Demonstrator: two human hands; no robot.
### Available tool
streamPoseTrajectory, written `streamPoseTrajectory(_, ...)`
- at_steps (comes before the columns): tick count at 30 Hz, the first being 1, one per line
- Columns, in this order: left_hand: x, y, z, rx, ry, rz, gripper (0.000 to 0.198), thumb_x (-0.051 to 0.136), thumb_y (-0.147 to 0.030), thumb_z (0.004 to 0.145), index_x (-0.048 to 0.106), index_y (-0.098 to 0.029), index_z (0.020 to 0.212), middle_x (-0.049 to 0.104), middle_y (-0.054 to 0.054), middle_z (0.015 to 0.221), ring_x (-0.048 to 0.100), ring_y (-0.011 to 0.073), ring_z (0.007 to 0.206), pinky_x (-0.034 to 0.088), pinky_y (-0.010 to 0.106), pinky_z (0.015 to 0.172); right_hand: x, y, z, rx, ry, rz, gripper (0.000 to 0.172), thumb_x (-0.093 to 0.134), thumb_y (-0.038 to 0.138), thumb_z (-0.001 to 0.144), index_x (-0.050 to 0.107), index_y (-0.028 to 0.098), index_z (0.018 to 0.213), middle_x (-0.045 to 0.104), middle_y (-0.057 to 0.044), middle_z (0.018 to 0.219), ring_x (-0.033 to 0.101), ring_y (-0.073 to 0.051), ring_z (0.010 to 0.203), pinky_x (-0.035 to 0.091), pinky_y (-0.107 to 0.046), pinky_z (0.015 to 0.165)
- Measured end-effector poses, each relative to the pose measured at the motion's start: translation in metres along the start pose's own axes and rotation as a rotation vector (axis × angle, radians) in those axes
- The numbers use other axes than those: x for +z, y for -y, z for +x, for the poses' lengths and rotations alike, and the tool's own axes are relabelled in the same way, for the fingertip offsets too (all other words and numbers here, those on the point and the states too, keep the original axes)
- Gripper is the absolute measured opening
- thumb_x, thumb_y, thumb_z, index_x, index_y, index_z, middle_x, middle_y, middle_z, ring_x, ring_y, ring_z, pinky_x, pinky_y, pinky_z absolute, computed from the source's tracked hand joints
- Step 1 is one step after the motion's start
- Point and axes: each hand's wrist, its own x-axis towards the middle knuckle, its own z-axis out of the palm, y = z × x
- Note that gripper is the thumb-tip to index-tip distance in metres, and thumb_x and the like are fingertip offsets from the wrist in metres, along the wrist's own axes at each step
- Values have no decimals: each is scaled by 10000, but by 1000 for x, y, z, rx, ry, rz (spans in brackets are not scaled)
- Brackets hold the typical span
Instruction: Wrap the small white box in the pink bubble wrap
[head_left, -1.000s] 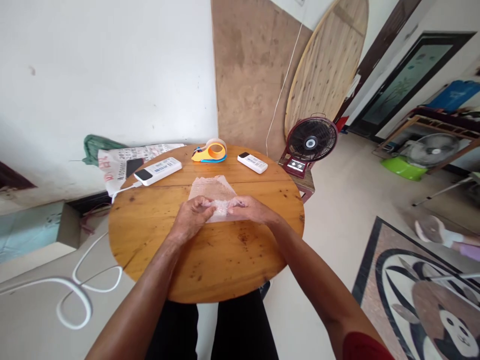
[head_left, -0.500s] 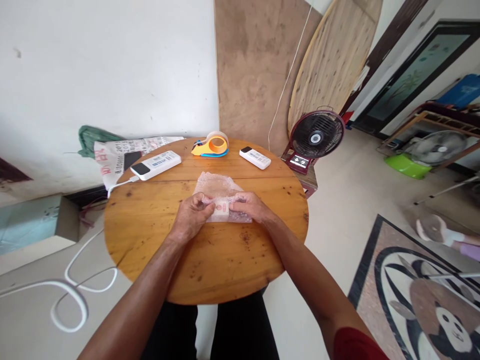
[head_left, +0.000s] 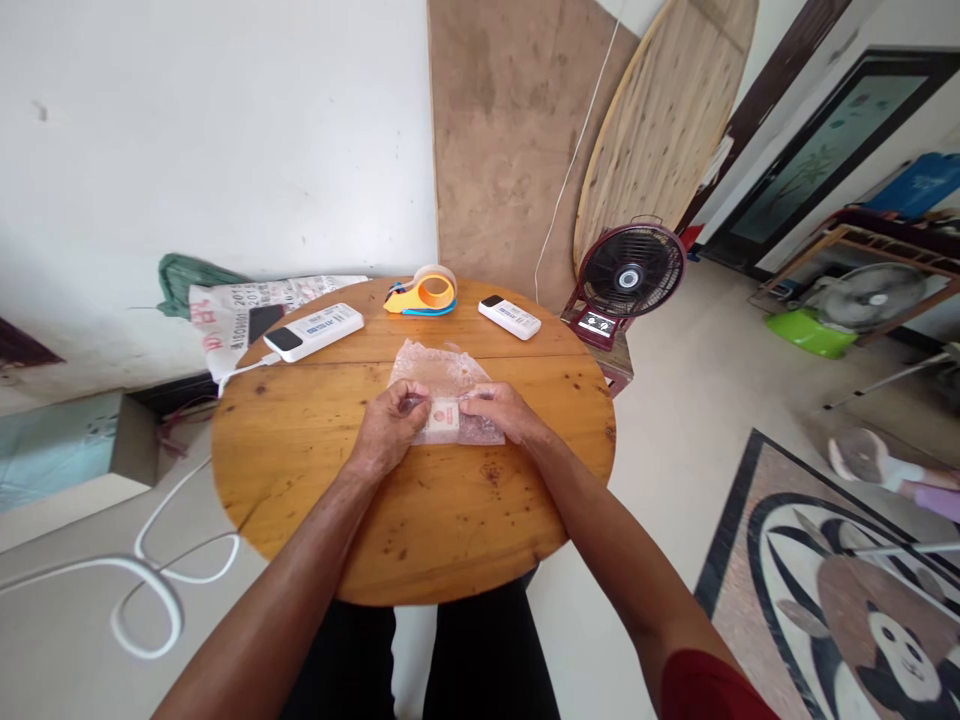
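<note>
A sheet of bubble wrap (head_left: 439, 367) lies in the middle of a round wooden table (head_left: 420, 510). Its near edge is folded over a small white item with a red mark (head_left: 444, 417). My left hand (head_left: 390, 425) pinches the left end of that wrapped item, fingers curled. At the right end, my right hand (head_left: 499, 410) presses down on the wrap, fingers closed on it.
On the far side of the table sit an orange and blue tape dispenser (head_left: 422, 293), a large white remote (head_left: 313, 331) with a white cable, and a smaller white remote (head_left: 510, 316). A dark red fan (head_left: 628, 275) stands to the right. A white cord (head_left: 150, 580) loops on the floor.
The wrap has been folded over the small white item, which now shows between my hands. Both hands stay at its ends; the view shifted slightly.
</note>
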Motion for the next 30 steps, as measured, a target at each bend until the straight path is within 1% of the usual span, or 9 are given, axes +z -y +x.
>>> streamPoseTrajectory(3, 1, 0, 0, 13, -3, 5, 284, 632, -382, 688, 589, -168, 870, 580, -17, 721, 504, 109, 626, 386, 215, 563, -1, 2, -1, -48, -12, -126, 210, 725, 278, 622, 698, 155, 791, 626, 32, 615, 525, -96, 548, 398, -203, 527)
streamPoseTrajectory(7, 2, -1, -1, -2, -3, 11, 314, 639, -408, 685, 589, -170, 884, 570, -23, 708, 495, 110, 622, 385, 219, 568, -1, 4, -3, -73, 0, -209, 152, 690, 256, 648, 672, 149, 755, 610, 37, 605, 517, -86, 545, 382, -189, 516)
streamPoseTrajectory(15, 3, -2, -1, -20, -5, -17, 329, 658, -415, 673, 593, -169, 882, 554, -29, 688, 486, 105, 611, 381, 217, 564, -2, 1, -3, -83, 4, -190, 168, 684, 271, 653, 558, 164, 684, 560, 45, 572, 501, -83, 496, 368, -188, 457)
streamPoseTrajectory(20, 2, 4, 2, -11, 8, -37, 348, 661, -415, 668, 595, -167, 903, 560, -26, 716, 480, 101, 617, 371, 217, 567, 0, 0, -4, -106, 0, -194, 189, 671, 280, 672, 536, 188, 767, 558, 56, 599, 489, -84, 495, 385, -188, 465)
streamPoseTrajectory(23, 2, 6, 3, 3, 14, -49, 350, 662, -411, 665, 596, -167, 908, 568, -22, 733, 481, 101, 621, 370, 219, 571, -1, 0, -4, -224, 10, -249, 233, 665, 274, 684, 563, 198, 880, 608, 32, 738, 551, -107, 616, 460, -219, 573)
streamPoseTrajectory(25, 2, 6, 3, 6, 18, -55, 346, 662, -410, 663, 595, -168, 902, 566, -23, 725, 479, 102, 617, 369, 220, 568, -2, 1, -3, -360, -2, -306, 246, 653, 251, 699, 585, 199, 930, 644, -11, 917, 610, -147, 799, 503, -275, 728)
streamPoseTrajectory(26, 2, 6, 3, 4, 20, -59, 345, 661, -409, 662, 593, -169, 900, 564, -25, 720, 478, 102, 613, 369, 221, 567, -3, 1, -3, -441, -6, -337, 232, 645, 240, 712, 598, 197, 935, 642, -37, 1024, 617, -172, 916, 499, -310, 823)
streamPoseTrajectory(28, 3, 4, 3, -4, 18, -62, 341, 661, -405, 661, 593, -169, 897, 566, -24, 722, 482, 101, 612, 373, 222, 569, -3, 2, -4, -595, 10, -402, 162, 624, 240, 762, 629, 195, 918, 600, -72, 1200, 575, -211, 1116, 438, -367, 983)
streamPoseTrajectory(30, 3, 2, 2, -10, 12, -66, 344, 663, -401, 657, 594, -169, 901, 573, -21, 738, 490, 101, 619, 381, 223, 576, -2, 2, -5, -712, 22, -489, 103, 621, 266, 809, 659, 197, 877, 568, -82, 1267, 534, -223, 1196, 382, -385, 1055)
